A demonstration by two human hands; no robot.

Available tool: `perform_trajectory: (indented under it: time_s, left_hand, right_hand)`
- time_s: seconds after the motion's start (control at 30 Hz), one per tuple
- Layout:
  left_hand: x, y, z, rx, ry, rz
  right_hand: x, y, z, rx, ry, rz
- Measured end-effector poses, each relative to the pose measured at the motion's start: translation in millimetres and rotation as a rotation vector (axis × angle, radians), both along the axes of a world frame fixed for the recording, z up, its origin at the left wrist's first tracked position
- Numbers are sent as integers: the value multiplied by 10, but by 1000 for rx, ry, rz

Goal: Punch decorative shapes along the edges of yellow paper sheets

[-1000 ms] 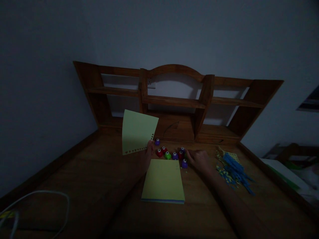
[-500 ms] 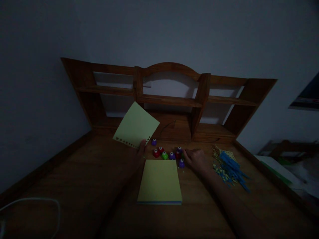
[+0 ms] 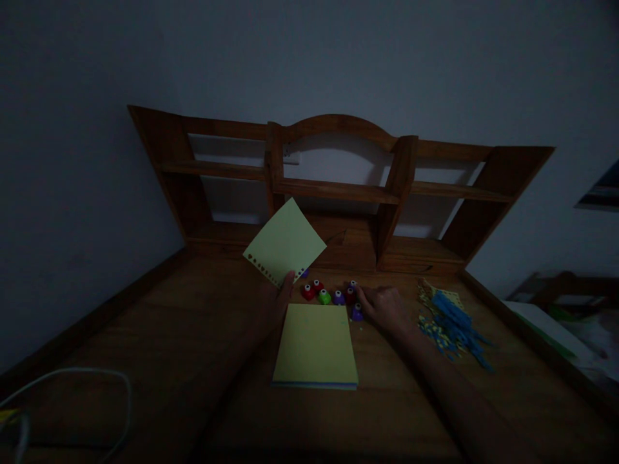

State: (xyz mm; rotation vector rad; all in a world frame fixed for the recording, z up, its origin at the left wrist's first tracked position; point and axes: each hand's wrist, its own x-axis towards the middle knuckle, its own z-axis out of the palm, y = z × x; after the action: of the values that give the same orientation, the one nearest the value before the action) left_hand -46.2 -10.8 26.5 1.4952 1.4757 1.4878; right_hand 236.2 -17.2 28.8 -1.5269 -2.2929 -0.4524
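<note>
My left hand (image 3: 278,303) pinches a pale yellow sheet of paper (image 3: 286,241) near its lower corner. Small punched holes run along two edges of the raised, tilted sheet. My right hand (image 3: 384,307) has curled fingers at the right end of a cluster of small craft paper punches; whatever is in them is hidden. Nearest its fingertips are purple punches (image 3: 357,313) and a dark red punch (image 3: 350,296). Further left stand a green punch (image 3: 324,297) and a red punch (image 3: 308,292). Between my forearms lies a stack of coloured paper (image 3: 316,345), yellow on top.
On the right lies a heap of blue paper strips (image 3: 454,322) with yellow scraps. A wooden shelf unit (image 3: 333,191) stands along the back of the desk (image 3: 159,335). A white cable (image 3: 91,370) loops at the front left. The room is dim.
The sheet in my left hand has moved right and now partly covers the rear purple punch. My right hand stays by the punches. The whole view has shifted slightly.
</note>
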Motion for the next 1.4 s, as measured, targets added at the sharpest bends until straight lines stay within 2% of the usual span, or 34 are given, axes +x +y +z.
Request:
perform_trajectory:
  time_s: [0.1, 0.6, 0.77, 0.87, 1.0, 1.4]
  left_hand:
    - [-7, -8, 17, 28, 65, 0]
    - [-18, -20, 12, 39, 91, 3]
    - [-29, -44, 65, -31, 76, -18]
    - [-20, -27, 44, -53, 38, -10]
    - [-22, -1, -7, -7, 37, -28]
    - [-40, -1, -25, 6, 42, -20]
  right_hand:
    - [2, 12, -11, -1, -17, -14]
    - [20, 24, -33, -9, -36, 19]
    - [15, 21, -33, -7, -29, -1]
    - [14, 31, -37, -5, -34, -7]
    - [19, 39, -44, -2, -43, -20]
    - [3, 17, -14, -15, -69, -11]
